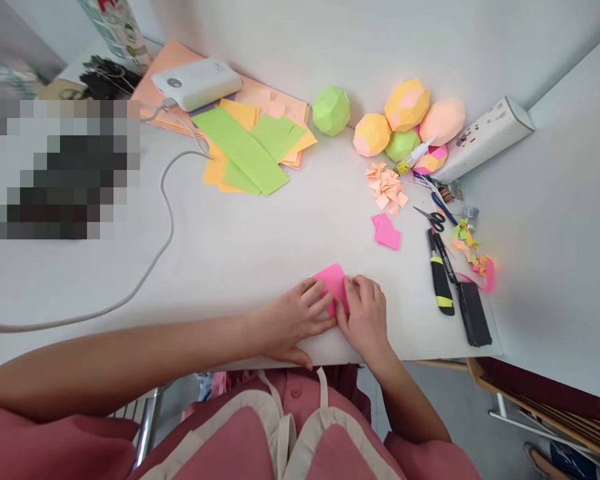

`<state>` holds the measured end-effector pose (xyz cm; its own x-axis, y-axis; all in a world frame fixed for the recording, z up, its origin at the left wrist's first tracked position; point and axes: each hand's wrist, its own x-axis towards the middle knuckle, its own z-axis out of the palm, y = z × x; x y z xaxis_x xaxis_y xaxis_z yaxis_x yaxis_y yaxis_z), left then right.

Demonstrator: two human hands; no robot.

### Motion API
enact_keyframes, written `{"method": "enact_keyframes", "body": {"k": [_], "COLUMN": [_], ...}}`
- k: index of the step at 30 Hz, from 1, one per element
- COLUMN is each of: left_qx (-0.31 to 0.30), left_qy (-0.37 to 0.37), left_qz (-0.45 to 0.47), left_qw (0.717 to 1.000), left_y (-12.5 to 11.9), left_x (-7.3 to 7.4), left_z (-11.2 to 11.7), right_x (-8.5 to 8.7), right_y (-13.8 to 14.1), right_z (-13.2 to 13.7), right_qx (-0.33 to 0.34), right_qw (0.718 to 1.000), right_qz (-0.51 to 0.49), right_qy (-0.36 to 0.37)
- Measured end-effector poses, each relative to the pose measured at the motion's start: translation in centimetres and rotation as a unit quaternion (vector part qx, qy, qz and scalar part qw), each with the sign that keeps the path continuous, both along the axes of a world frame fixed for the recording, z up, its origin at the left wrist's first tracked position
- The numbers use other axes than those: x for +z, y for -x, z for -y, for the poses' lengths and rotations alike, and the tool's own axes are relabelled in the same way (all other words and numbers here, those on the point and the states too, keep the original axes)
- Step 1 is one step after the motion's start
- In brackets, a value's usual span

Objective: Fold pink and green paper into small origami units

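Observation:
A piece of pink paper (333,279) lies on the white desk close to its front edge, partly covered by both hands. My left hand (300,315) rests on the paper's left and lower side with fingers spread and thumb stretched toward the desk edge. Along the right edge of the paper, my right hand (365,317) is closed, thumb and fingers gripping that edge. Just beyond the right hand are a few small pink paper pieces (387,233) and a pile of peach paper scraps (386,188).
Faceted paper balls (407,105) stand at the back. Scissors (433,218), a box cutter (441,280) and a black case (474,315) lie right. Green paper strips (243,150) and a power bank (199,83) lie back left; a white cable (167,220) crosses the desk.

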<state>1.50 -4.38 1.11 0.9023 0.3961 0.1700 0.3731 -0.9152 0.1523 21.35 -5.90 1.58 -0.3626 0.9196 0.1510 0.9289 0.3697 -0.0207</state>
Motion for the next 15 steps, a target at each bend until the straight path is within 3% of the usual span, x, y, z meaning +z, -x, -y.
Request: {"method": "enact_keyframes", "body": {"k": [6, 15], "left_qx": [-0.005, -0.001], "left_qy": [0.003, -0.002], "left_qz": [-0.014, -0.016], "left_qw": [1.0, 1.0], "left_y": [-0.2, -0.3], "left_x": [-0.2, -0.7], "left_z": [0.2, 0.3], "right_x": [-0.7, -2.2], "right_y": [-0.7, -5.2], "right_z": [1.3, 2.0], "right_qx": [-0.031, -0.097], "right_qw": [0.999, 0.992], "right_qz": [0.003, -0.067], "right_qy": [0.004, -0.051]}}
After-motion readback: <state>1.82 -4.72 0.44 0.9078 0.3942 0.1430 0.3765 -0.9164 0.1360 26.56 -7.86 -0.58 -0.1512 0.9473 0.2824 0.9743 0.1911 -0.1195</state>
